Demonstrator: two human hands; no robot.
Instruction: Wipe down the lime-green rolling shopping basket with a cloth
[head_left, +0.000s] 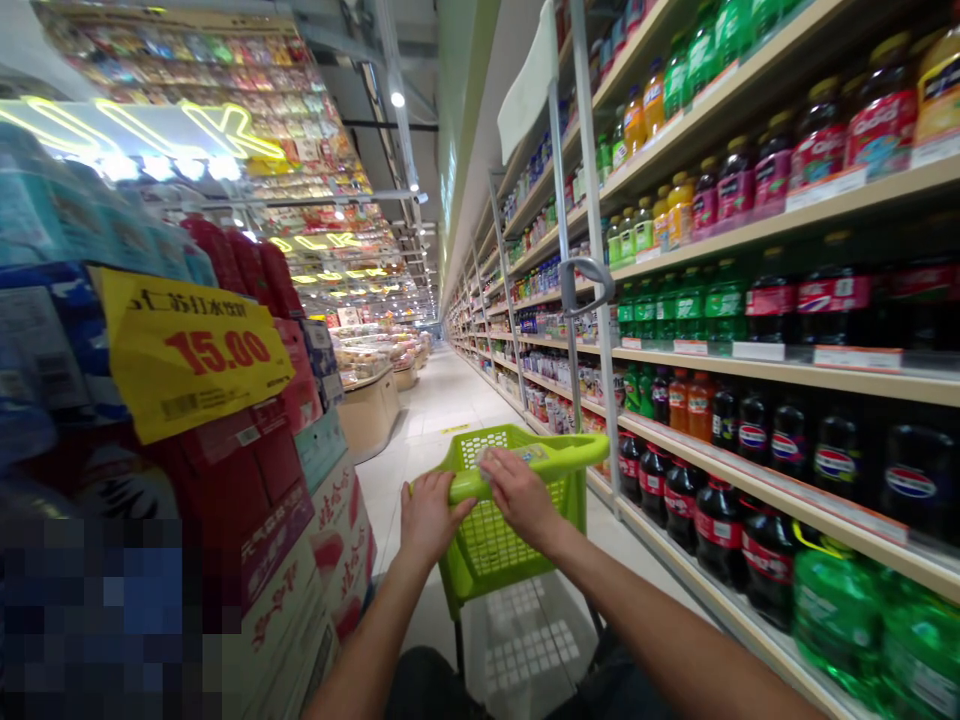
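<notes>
A lime-green shopping cart (pixel 510 530) with a perforated plastic basket stands right in front of me. My left hand (pixel 429 512) is wrapped round the left end of its handle (pixel 574 452), thumb along the near side. Nearer the handle's middle, my right hand (pixel 517 492) lies over the bar with its fingers curled. Beside the right fingertips is something small, pale and shiny that I cannot make out. The right part of the handle is bare. Through the holes, pale floor shows below the basket.
Shelves of soda bottles (pixel 716 515) run along the right, with a ladder (pixel 564 220) leaning there. Stacked drink cartons (pixel 277 500) with a yellow price sign (pixel 199 350) rise close on the left. A white-tiled aisle (pixel 450 385) stretches ahead past display bins (pixel 369 412).
</notes>
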